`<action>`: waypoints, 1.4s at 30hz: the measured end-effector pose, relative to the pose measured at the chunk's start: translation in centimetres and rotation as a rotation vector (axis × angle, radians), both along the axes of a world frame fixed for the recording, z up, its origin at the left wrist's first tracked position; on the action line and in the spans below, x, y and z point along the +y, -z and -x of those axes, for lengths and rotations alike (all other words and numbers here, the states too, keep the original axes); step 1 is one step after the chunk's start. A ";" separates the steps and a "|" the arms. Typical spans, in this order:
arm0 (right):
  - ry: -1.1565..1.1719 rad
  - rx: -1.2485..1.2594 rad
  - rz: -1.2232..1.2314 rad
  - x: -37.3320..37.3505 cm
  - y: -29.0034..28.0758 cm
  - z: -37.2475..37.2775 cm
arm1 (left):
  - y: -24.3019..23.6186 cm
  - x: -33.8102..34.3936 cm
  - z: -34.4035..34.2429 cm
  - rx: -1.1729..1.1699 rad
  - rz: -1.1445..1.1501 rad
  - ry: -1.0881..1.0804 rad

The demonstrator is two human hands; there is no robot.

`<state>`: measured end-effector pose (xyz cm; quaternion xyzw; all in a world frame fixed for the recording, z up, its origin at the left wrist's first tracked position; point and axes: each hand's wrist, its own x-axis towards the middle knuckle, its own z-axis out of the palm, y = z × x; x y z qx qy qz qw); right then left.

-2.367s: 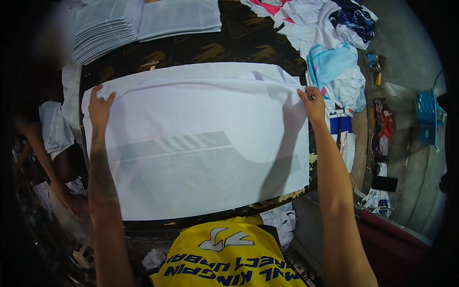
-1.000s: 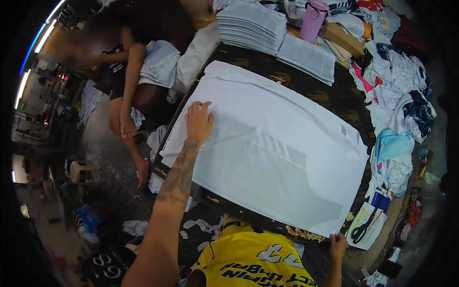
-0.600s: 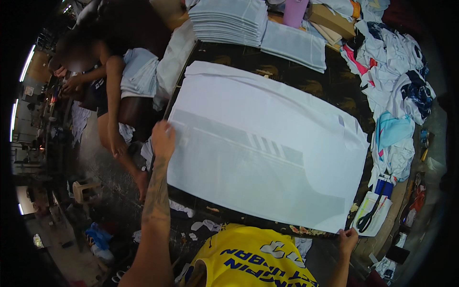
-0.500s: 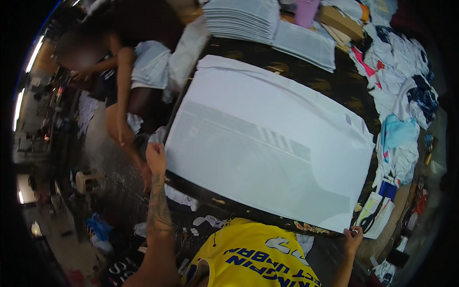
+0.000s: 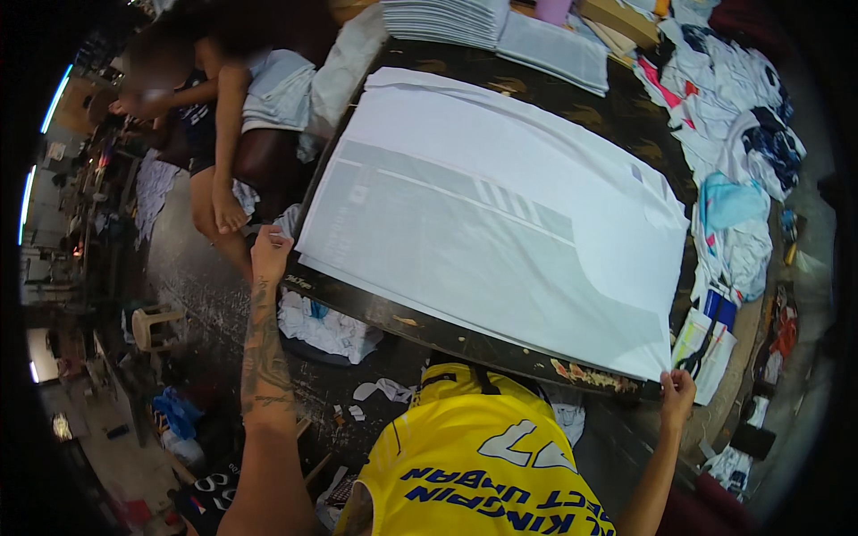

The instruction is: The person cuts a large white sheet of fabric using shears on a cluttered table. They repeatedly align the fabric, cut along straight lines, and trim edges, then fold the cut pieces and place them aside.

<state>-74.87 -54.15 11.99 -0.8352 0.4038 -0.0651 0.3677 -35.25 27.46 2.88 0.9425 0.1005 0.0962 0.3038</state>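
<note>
A large white fabric panel (image 5: 500, 241) lies spread over the dark patterned table (image 5: 420, 326). Its nearer part shows a pale grey printed shape with stripes, and the far edge is slightly rumpled. My right hand (image 5: 677, 393) pinches the panel's near right corner, where creases run toward my fingers. At the table's left edge is my left hand (image 5: 271, 255), its fingers closed beside the panel's near left corner. A small pale bit shows at those fingertips, but I cannot make out what it is.
Folded grey-white fabric stacks (image 5: 447, 20) stand at the table's far side. Heaped cloth (image 5: 728, 116) lies along the right. Another person (image 5: 206, 116) sits at the far left, with folded cloth beside them. A stool (image 5: 156, 326) and white cloth scraps (image 5: 326, 326) are lower left.
My left hand has moved up and left, away from the panel's edge. My right hand has moved slightly right and up, and creases now show at its corner. The view has shifted.
</note>
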 end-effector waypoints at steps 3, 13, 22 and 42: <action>0.041 0.095 -0.038 1.3 -1.8 -1.4 | 1.3 -0.1 0.3 0.099 -0.253 0.105; 0.027 -0.050 0.089 0.6 -3.3 -1.9 | -4.8 -2.0 0.5 0.094 0.108 -0.030; 0.015 0.028 0.051 0.5 -0.2 -0.1 | 0.2 -2.4 3.2 0.164 0.068 -0.042; -0.338 -0.016 0.213 10.5 -5.9 -5.3 | -7.9 -75.5 3.6 -0.308 -0.635 1.682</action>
